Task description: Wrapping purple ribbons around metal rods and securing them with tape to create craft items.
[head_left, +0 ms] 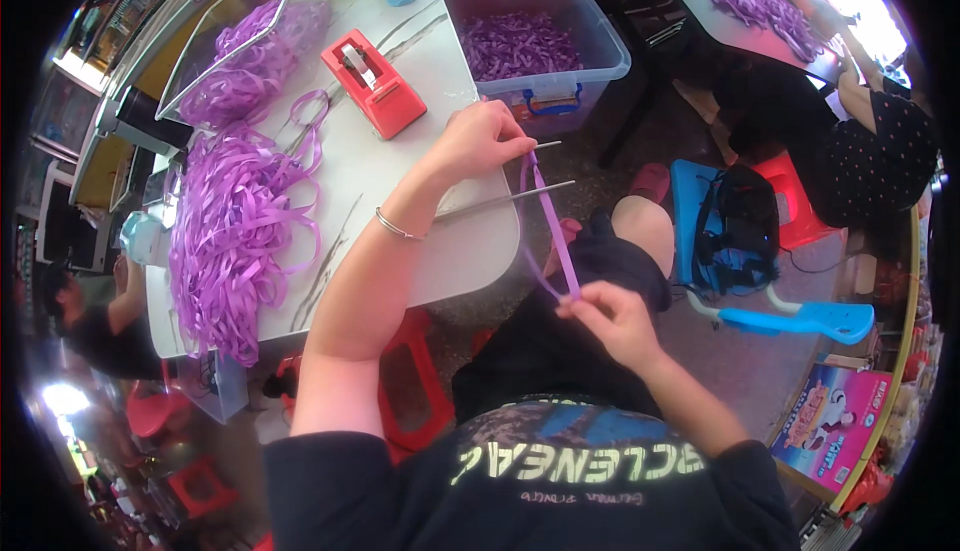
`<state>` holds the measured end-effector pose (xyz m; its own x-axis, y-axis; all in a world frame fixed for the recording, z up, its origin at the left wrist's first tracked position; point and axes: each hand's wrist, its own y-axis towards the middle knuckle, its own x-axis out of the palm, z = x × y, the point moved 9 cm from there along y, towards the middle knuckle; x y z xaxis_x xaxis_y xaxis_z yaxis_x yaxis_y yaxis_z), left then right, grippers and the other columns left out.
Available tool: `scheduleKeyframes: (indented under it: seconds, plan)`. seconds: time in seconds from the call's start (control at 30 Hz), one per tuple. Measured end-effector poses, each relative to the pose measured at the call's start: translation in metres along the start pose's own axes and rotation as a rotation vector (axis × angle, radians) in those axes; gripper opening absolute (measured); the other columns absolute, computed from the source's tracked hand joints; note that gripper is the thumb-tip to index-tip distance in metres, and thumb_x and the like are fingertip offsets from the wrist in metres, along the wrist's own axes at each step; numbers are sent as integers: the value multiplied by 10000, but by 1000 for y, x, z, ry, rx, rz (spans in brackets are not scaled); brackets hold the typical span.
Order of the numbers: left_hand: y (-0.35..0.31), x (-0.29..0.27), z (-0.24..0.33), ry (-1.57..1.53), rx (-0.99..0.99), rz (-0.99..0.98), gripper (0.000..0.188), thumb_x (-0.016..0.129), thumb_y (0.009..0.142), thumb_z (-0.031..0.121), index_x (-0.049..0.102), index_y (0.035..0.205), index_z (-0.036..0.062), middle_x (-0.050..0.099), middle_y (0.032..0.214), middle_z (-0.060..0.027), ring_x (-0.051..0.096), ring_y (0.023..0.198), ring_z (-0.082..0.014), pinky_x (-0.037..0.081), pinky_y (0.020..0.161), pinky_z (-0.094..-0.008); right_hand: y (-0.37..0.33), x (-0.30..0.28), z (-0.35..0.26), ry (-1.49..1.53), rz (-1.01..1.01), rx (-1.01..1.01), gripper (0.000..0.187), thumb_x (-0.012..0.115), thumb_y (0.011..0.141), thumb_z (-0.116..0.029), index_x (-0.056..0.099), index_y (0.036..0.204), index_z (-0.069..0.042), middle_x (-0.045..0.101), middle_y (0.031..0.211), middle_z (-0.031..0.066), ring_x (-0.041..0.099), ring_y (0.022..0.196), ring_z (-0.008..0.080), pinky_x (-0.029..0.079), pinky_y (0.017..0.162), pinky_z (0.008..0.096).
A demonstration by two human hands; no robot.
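A purple ribbon loop (555, 226) is stretched between my two hands, over my lap. My left hand (488, 138) pinches its upper end at the table's edge, beside two thin metal rods (525, 192) that jut out past the edge. My right hand (612, 321) pinches the lower end between thumb and fingers. Left of my left arm, a big heap of purple ribbons (235, 236) lies on the white marbled table (440, 261) and hangs over its near edge. A red tape dispenser (375, 84) stands behind my left hand.
A clear plastic bin (600, 61) holds many purple ribbon pieces beyond the table. A clear-sided container (245, 51) with ribbons stands at the back left. A blue chair (790, 321) with a black bag is on my right. Other people sit at far right and far left.
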<state>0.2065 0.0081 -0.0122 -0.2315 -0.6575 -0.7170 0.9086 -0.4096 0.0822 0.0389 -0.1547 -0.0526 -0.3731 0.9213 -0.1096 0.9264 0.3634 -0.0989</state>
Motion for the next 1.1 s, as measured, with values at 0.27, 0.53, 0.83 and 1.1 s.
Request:
scheduleKeyframes:
  seconds: [0.27, 0.53, 0.83, 1.1]
  plan:
    - [2, 5, -7, -31, -38, -41, 197, 631, 764, 201, 660, 761, 6, 569, 733, -87, 539, 674, -188, 418, 626, -316, -82, 4, -2, -298, -192, -16, 111, 678, 736, -136, 705, 843, -124, 610, 727, 17, 537, 738, 132, 407, 700, 263]
    - [4, 13, -18, -51, -89, -115, 210, 620, 802, 180, 639, 757, -24, 534, 776, -59, 503, 709, -133, 399, 624, -291, -106, 5, 4, -111, -171, 92, 128, 617, 776, -65, 685, 882, -43, 658, 793, 69, 613, 722, 137, 481, 683, 245]
    - [1, 6, -12, -50, -25, -2, 224, 617, 778, 237, 662, 819, 22, 561, 603, -83, 490, 561, -141, 401, 560, -300, -110, 6, 11, -11, -120, 85, 132, 603, 788, -56, 685, 891, -41, 661, 815, 80, 621, 737, 140, 482, 695, 242]
    - [4, 12, -11, -4, -100, -95, 249, 623, 804, 199, 615, 769, -47, 521, 763, -61, 487, 673, -139, 386, 593, -304, -104, 5, -29, -30, -259, -9, 167, 605, 771, -49, 679, 920, -38, 663, 821, 89, 612, 723, 159, 477, 675, 254]
